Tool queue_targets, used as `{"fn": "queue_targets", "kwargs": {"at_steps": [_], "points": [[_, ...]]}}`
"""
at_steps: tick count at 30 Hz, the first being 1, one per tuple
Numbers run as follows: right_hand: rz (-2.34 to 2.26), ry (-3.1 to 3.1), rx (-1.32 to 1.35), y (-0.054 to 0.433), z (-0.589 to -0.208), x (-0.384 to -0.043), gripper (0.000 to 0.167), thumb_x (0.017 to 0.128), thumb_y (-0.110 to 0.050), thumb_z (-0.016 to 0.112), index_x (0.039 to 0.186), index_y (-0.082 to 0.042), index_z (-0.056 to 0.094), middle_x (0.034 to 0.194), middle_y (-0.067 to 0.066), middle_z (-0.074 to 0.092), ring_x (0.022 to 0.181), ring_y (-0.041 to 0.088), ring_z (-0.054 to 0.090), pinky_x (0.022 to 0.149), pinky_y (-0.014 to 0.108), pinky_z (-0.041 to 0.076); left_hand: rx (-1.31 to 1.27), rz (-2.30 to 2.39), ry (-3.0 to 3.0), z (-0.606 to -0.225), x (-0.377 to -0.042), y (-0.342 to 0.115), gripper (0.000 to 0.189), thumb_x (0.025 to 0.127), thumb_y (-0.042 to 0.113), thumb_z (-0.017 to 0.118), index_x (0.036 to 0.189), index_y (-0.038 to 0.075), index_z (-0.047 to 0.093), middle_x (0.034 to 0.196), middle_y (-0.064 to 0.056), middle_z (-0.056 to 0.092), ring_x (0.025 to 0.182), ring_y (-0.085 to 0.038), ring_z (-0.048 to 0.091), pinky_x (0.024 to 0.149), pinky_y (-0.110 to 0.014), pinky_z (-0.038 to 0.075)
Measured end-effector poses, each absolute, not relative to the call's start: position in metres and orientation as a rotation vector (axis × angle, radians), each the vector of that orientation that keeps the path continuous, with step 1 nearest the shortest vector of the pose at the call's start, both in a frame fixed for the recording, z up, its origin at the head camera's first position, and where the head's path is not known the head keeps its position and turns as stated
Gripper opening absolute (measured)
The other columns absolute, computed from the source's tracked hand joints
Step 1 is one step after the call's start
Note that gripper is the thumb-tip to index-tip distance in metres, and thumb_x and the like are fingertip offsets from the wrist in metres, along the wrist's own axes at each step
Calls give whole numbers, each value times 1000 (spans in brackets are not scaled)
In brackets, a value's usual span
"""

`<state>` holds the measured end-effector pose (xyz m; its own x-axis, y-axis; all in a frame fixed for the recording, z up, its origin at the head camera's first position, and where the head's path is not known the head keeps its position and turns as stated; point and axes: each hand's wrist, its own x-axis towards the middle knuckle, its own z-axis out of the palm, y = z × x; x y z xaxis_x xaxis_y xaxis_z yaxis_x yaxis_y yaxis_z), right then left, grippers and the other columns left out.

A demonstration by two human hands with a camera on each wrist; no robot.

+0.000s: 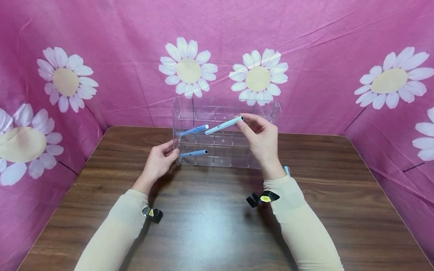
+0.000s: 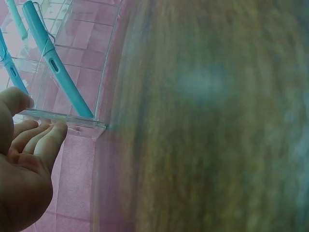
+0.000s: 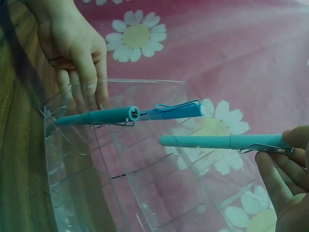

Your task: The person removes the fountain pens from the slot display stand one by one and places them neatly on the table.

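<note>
A clear acrylic pen rack (image 1: 222,162) with stepped, divided tiers stands on the table. My left hand (image 1: 159,160) holds its left side wall, thumb and fingers on opposite faces in the left wrist view. In my right hand (image 1: 262,137), thumb and fingers pinch the clip end of a pale blue pen (image 1: 223,125), raised over the rack and slanted. A blue pen (image 1: 194,130) lies in a middle tier at the left. On the lowest tier, another blue pen (image 3: 94,117) rests lengthwise; the left wrist view shows its clip and barrel window (image 2: 55,65).
Beside my right wrist, partly hidden, lies a light blue pen-like thing (image 1: 286,170). The brown wooden table (image 1: 203,226) runs back to a pink cloth (image 1: 135,75) with white daisies, which hangs close behind the rack and along both sides.
</note>
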<state>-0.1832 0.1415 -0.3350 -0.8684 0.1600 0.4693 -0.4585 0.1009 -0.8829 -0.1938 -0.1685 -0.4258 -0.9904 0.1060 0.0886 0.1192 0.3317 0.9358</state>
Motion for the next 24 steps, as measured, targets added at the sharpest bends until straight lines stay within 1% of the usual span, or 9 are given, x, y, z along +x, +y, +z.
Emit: {"fn": "queue_targets", "kwargs": {"at_steps": [2, 5, 8, 13, 19, 24], "points": [[1830, -1908, 302, 143, -332, -182, 24, 96, 3, 77, 119, 10, 77, 90, -19, 80, 80, 5, 76, 76, 17, 64, -212, -1799, -2553, -426, -194, -168, 47, 106, 5, 61, 152, -6, 56, 143, -28, 65, 128, -37, 67, 85, -2, 53], [1852, -1883, 313, 145, -329, -181, 24, 96, 4, 76, 120, 11, 76, 92, -17, 81, 82, 6, 79, 80, 22, 67, -204, -1788, -2562, -425, -194, -168, 48, 106, 5, 62, 152, -5, 56, 143, -28, 65, 129, -37, 67, 85, -2, 53], [1856, -1874, 318, 147, -327, -179, 24, 97, 4, 75, 120, 11, 76, 93, -16, 82, 83, 5, 79, 82, 25, 67, -204, -1769, -2571, -425, -194, -167, 48, 106, 6, 61, 152, -5, 56, 143, -28, 65, 128, -36, 67, 85, -2, 53], [1851, -1851, 309, 151, -323, -174, 26, 97, 5, 75, 122, 12, 74, 93, -16, 82, 83, 3, 78, 81, 21, 66, -211, -1761, -2568, -426, -194, -167, 47, 106, 4, 61, 151, -6, 57, 142, -28, 66, 126, -36, 68, 83, -2, 53], [1865, -1834, 293, 155, -318, -171, 28, 97, 4, 76, 123, 12, 74, 93, -13, 82, 82, 5, 78, 79, 21, 66, -211, -1758, -2568, -426, -193, -167, 47, 105, 4, 61, 151, -6, 57, 141, -28, 66, 125, -35, 68, 83, -2, 53], [1847, -1834, 274, 160, -315, -169, 27, 96, 4, 76, 122, 13, 74, 89, -15, 81, 80, 2, 75, 79, 20, 65, -233, -1748, -2560, -427, -194, -167, 46, 105, 3, 60, 150, -7, 58, 139, -29, 68, 123, -35, 69, 83, -3, 54]]}}
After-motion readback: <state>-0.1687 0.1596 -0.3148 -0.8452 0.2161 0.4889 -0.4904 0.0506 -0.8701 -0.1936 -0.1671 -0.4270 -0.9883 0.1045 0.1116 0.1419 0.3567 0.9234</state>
